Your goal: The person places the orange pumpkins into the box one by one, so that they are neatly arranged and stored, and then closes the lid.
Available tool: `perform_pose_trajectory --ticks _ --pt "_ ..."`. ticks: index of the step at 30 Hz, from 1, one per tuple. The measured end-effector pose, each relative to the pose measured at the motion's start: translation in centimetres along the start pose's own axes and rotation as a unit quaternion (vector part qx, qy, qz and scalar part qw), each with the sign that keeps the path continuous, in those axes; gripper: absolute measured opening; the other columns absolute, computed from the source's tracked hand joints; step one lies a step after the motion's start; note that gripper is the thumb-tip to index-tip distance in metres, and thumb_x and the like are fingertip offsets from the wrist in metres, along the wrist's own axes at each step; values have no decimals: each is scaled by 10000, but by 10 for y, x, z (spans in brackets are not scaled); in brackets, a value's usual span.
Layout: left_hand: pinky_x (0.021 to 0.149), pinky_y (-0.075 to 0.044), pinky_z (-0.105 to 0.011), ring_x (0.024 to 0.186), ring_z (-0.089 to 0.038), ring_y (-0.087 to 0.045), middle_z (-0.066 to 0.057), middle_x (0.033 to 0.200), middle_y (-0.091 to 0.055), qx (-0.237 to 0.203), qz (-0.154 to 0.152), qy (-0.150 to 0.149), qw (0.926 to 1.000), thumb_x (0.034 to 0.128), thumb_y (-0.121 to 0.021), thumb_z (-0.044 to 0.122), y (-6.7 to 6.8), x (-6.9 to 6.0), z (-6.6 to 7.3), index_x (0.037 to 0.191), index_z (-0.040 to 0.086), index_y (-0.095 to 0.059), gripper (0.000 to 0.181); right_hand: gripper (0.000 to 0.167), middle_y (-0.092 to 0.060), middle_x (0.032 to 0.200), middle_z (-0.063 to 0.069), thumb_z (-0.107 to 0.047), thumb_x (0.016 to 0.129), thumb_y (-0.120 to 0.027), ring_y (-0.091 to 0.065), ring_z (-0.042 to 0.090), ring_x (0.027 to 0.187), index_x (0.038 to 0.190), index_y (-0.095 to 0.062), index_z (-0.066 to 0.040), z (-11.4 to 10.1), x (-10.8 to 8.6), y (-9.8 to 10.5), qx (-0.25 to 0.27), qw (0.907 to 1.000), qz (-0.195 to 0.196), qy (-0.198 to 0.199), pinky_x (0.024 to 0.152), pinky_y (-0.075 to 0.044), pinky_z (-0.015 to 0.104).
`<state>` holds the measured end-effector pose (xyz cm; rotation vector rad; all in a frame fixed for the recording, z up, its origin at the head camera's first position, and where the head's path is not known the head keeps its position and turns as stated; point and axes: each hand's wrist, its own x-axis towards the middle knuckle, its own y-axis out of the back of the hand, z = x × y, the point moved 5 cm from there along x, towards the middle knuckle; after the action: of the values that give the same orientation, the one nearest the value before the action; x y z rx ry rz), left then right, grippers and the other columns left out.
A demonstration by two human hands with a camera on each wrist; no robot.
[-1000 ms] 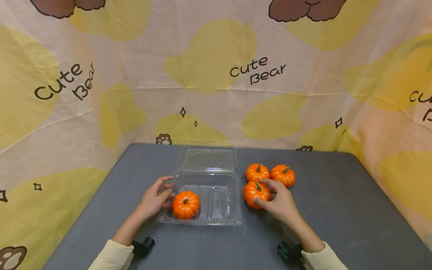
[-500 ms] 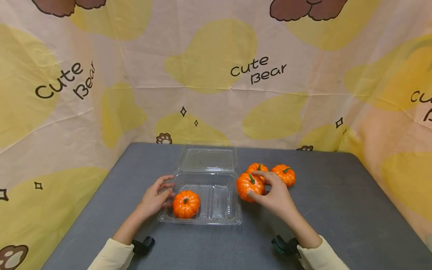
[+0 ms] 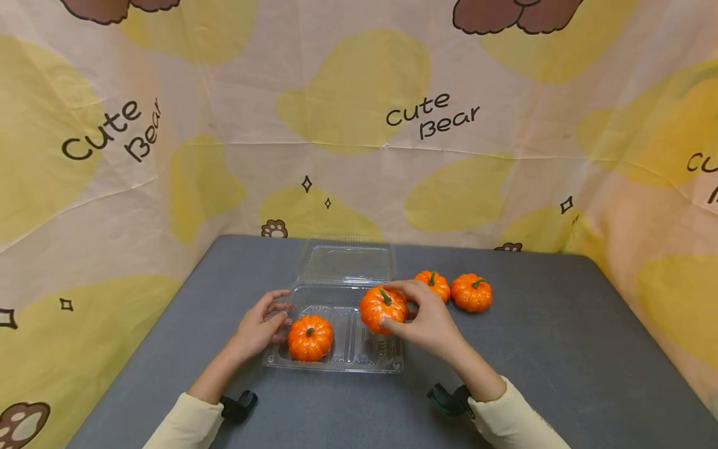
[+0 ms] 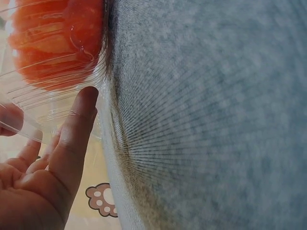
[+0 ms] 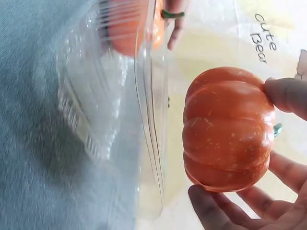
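My right hand (image 3: 429, 318) pinches a small orange pumpkin (image 3: 383, 310) with a green stem, held above the right part of a clear plastic clamshell container (image 3: 333, 368). The right wrist view shows this pumpkin (image 5: 230, 129) between thumb and fingers, higher than the container's rim (image 5: 149, 124). A second pumpkin (image 3: 310, 338) sits in the container's left front part. At the container's left side is my left hand (image 3: 258, 327). In the left wrist view, one finger (image 4: 79, 129) lies extended against the clear ribbed wall, close to the pumpkin inside (image 4: 60, 40).
Two more pumpkins stand on the grey table to the right: one (image 3: 433, 285) partly behind my right hand, the other (image 3: 472, 293) beside it. The container's lid (image 3: 346, 262) lies open toward the back. A patterned cloth (image 3: 348, 93) hangs behind the table.
My right hand has lifted the front pumpkin of the right-hand group and carried it left, over the container. The left hand and the container have stayed in place.
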<state>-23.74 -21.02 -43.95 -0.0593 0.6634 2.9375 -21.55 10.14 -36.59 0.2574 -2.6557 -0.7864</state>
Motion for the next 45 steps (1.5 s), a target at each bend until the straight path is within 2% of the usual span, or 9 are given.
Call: perform_pose_trajectory --ticks 5,9,17,24,31,40,45 --pt "685 -597 -364 1052 -311 -639 -240 1364 -528 24 -7 -7 10000 982 -467 104 0 1 0 1411 130 -404 435 498 -613 1181 26 -182 722 -813 -591 167 973 1193 -652 -183 -3 6 -16 -135 9986 -288 416 751 -542 258" --pt "686 -598 -367 1042 -303 -643 -241 1364 -528 2 -9 2 10000 980 -471 105 0 1 0 1414 127 -403 440 503 -609 1193 3 -185 717 -816 -595 159 1005 1191 -645 -183 -5 7 -30 -392 9945 -605 762 767 -537 256" --pt "688 -598 -367 1058 -314 -642 -246 1364 -525 -34 -13 1 10000 982 -474 111 1 0 1 1413 130 -402 437 499 -584 1188 -20 -227 733 -803 -590 164 1047 1203 -635 -201 -4 5 -50 -624 9909 -1019 624 868 -529 387" --pt "685 -598 -366 1057 -321 -641 -252 1364 -520 -51 -21 -6 10000 984 -469 103 1 -1 1 1413 129 -401 435 498 -579 1158 -15 -263 727 -785 -594 150 991 1201 -642 -210 -4 4 -62 -1153 9840 -1124 765 803 -518 310" --pt "688 -598 -367 1057 -324 -646 -250 1362 -526 -33 -18 -43 10000 987 -470 106 1 -1 2 1411 129 -404 430 518 -582 1150 -10 -305 725 -764 -599 158 959 1217 -631 -215 -4 3 -67 -1700 9736 -1234 889 779 -518 317" --pt "696 -598 -368 1065 -326 -645 -247 1365 -524 1 -28 -42 10000 989 -478 122 1 -2 2 1413 132 -402 430 520 -600 1105 -42 -348 723 -750 -583 129 897 1207 -621 -209 -2 2 -73 -2087 9625 -1463 925 706 -503 294" --pt "697 -598 -373 1065 -328 -644 -249 1365 -522 -29 -24 -39 10000 989 -479 124 0 -3 2 1413 129 -401 431 499 -615 1123 -41 -355 732 -733 -582 148 929 1198 -626 -212 -2 1 -73 -2188 9596 -1480 970 731 -504 314"
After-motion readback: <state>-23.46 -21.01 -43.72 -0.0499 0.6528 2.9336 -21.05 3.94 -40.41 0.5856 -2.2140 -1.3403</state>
